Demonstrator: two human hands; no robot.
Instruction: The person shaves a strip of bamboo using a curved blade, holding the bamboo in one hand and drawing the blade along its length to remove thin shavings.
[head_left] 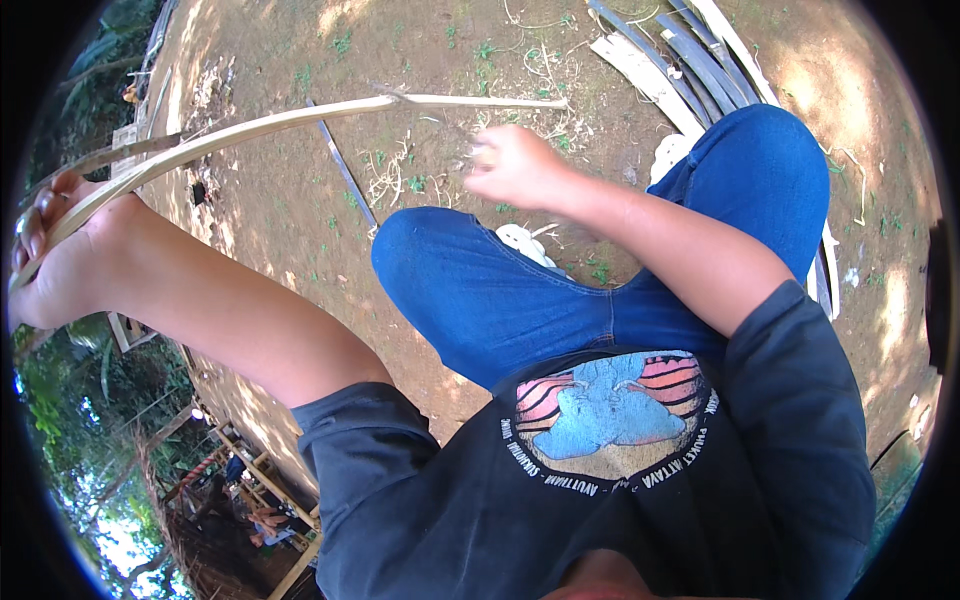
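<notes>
At the far left, my left hand (pixel 75 245) is raised and closed around a long, pale bamboo strip (pixel 265 125). The strip arcs to the right in front of me, its thin end above the ground past my left knee. Blurred by motion, my right hand (pixel 515 168) is closed just below that end. A thin, dark blade (pixel 435 116), apparently a knife, runs from its fingers up toward the strip; the handle is hidden in the hand.
Several split bamboo pieces (pixel 700 60) lie beyond my right knee. A narrow dark strip (pixel 343 165) lies by my left knee, near curled shavings (pixel 393 180). White footwear (pixel 525 243) shows below my legs. A wooden structure (pixel 265 480) and plants stand at left.
</notes>
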